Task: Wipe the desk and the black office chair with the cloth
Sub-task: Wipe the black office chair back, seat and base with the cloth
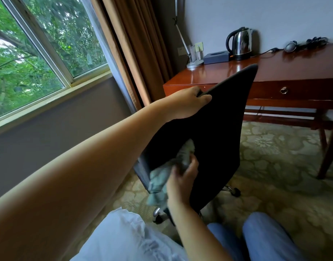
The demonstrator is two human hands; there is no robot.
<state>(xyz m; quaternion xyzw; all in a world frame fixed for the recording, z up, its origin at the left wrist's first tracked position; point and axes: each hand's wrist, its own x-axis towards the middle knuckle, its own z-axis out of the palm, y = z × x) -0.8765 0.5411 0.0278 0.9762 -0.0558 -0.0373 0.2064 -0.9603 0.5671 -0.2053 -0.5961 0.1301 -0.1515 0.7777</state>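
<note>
Carpeted hotel room: left hand (pixel 188 102) fingers curled over black office chair backrest (pixel 214 132), steadying it; right hand (pixel 182 172) bunches grey-green cloth (pixel 161 178) mid-frame, wiping.

The black office chair (pixel 214 129) stands on the carpet just in front of the desk (pixel 286 72), its backrest tilted, with the back surface facing the camera. The backrest is matte black with a rounded top edge; chrome base arms and dark castors show below it. The cloth (pixel 167 172) is pale grey-blue, crumpled into a bunch, and lies pressed against the lower left part of the backrest, one end hanging down past the backrest's edge. The desk is glossy reddish-brown wood, set against the wall, with a front drawer bearing a ring pull and slender legs.
</note>
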